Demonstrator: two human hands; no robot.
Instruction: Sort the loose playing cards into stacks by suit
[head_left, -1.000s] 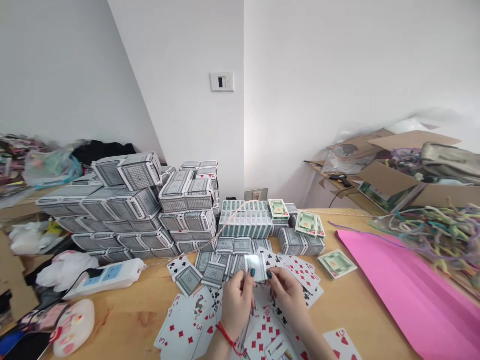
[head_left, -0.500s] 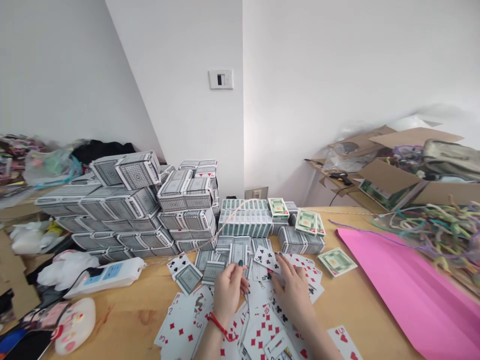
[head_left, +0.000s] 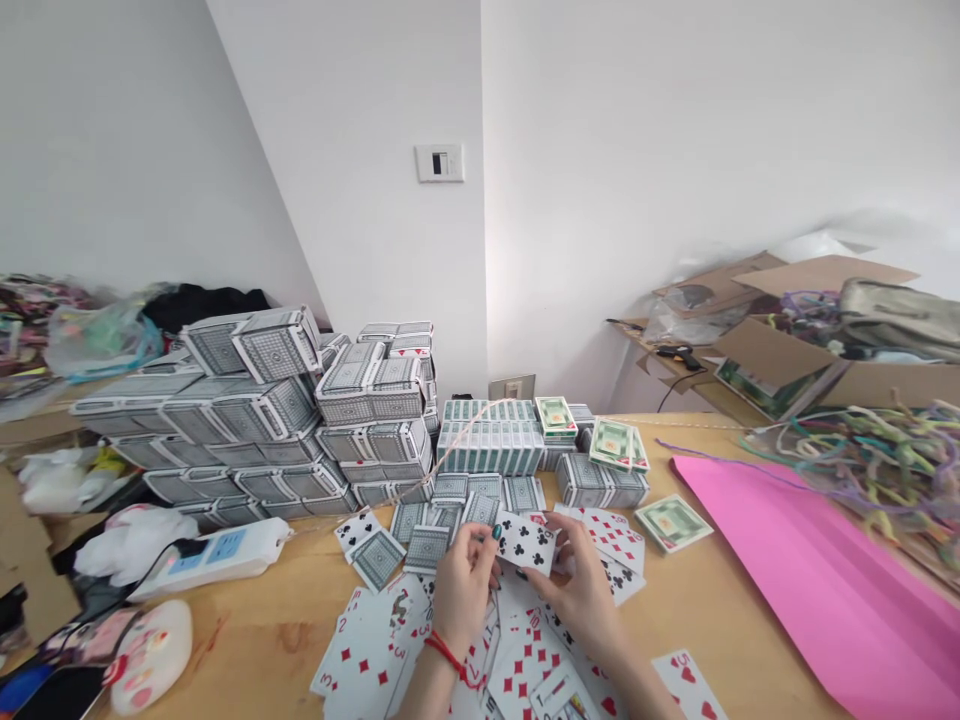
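Observation:
A clubs playing card (head_left: pixel 526 543) is held face up between my two hands. My right hand (head_left: pixel 576 590) grips its right end between thumb and fingers. My left hand (head_left: pixel 465 585), with a red cord around the wrist, is closed at the card's left edge, thumb on top. A face-down card (head_left: pixel 480 508) sticks out above the left fingers; whether it is in that grip I cannot tell. Loose face-up cards (head_left: pixel 525 665) spread under both forearms. Several face-down cards (head_left: pixel 428 548) lie just beyond the left hand.
Tall stacks of banded grey-backed cards (head_left: pixel 259 410) stand at the back left. Behind my hands is a row of green card boxes (head_left: pixel 491 440). A single green box (head_left: pixel 673 524) and a pink sheet (head_left: pixel 795 570) lie right. A white power strip (head_left: pixel 214 555) sits left.
My right hand has lifted the clubs card off the spread and brought it left and turned it against my left hand. The left hand has stayed nearly in place.

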